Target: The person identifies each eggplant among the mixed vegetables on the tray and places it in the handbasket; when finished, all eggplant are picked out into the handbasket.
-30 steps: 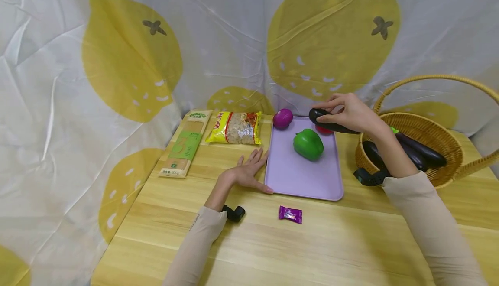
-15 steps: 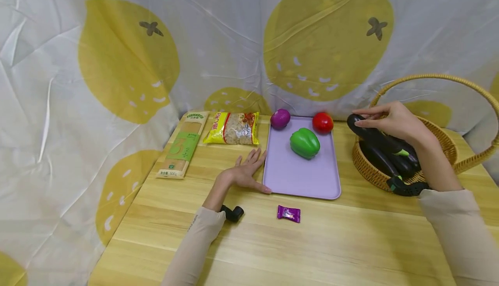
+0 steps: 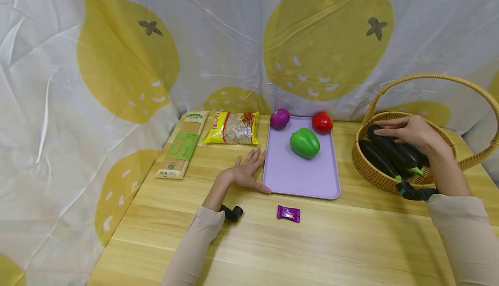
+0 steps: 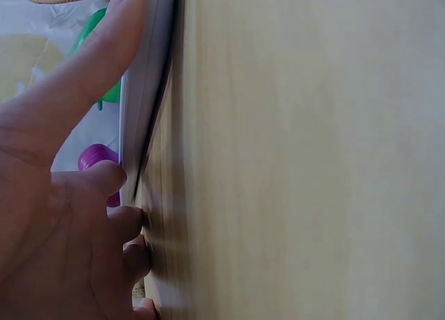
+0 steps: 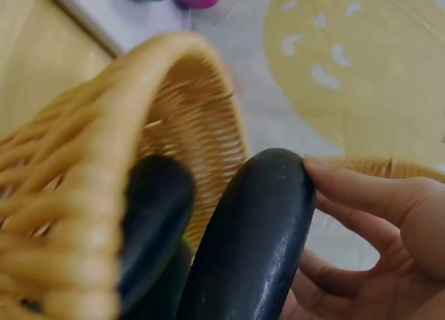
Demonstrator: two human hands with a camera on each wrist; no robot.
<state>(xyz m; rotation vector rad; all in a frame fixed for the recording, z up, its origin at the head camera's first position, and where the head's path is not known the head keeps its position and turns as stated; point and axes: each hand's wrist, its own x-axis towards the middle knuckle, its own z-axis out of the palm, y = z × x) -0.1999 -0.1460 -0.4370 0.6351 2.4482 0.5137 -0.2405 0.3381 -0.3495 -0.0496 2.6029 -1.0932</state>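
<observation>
My right hand (image 3: pixel 419 134) is in the wicker basket (image 3: pixel 372 182) and pinches the blunt end of a dark eggplant (image 3: pixel 391 149). In the right wrist view that eggplant (image 5: pixel 254 240) leans inside the rim, with fingertips against its side. Another eggplant (image 3: pixel 376 158) lies to its left, and a further dark one is partly covered. Spread fingers of my left hand (image 3: pixel 245 175) rest beside the left edge of the lilac tray (image 3: pixel 302 180), the thumb at its near corner. On the tray are a green bell pepper (image 3: pixel 305 143), a red tomato (image 3: pixel 322 122) and a purple onion (image 3: pixel 280 118).
A yellow bag (image 3: pixel 232 128) and a long pasta packet (image 3: pixel 183 145) lie left of the tray. A small purple wrapped candy (image 3: pixel 289 213) lies in front of it. The basket's tall handle (image 3: pixel 436 76) arches above the right hand. A lemon-print curtain (image 3: pixel 226 39) hangs behind the table.
My right hand has carried the eggplant from above the tray's far right corner rightward and down into the basket. The left hand has stayed at the tray's edge.
</observation>
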